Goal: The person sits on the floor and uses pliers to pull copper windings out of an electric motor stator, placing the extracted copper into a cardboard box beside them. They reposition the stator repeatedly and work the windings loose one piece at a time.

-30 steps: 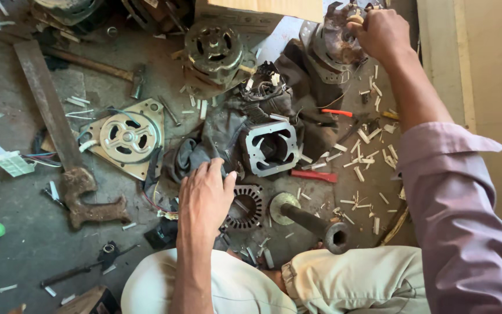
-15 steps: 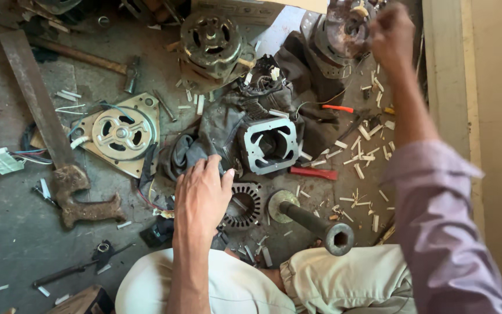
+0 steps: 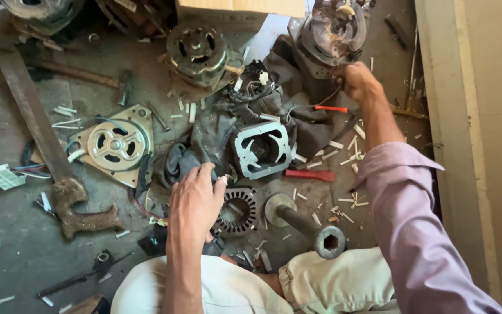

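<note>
Our hands work among scattered motor parts.
Left hand (image 3: pixel 194 203) rests spread beside a round laminated steel core (image 3: pixel 238 211); right hand (image 3: pixel 358 82) grips a rusty motor housing (image 3: pixel 329 29).

Two bare hands: left hand (image 3: pixel 194 203) and right hand (image 3: pixel 357 81). Three whole round motors: one at top centre (image 3: pixel 197 49), one at top right (image 3: pixel 333 26), one partly cut off at the top left corner (image 3: pixel 42 10). One triangular end plate (image 3: pixel 113 145). One square stator frame (image 3: pixel 261 148). One slotted stator ring (image 3: pixel 237 210). One steel shaft (image 3: pixel 303 224). Two red-handled tools (image 3: pixel 310 174) (image 3: pixel 330 109). One rusty wrench (image 3: pixel 50 154). One dark cloth (image 3: pixel 204 139).
</note>
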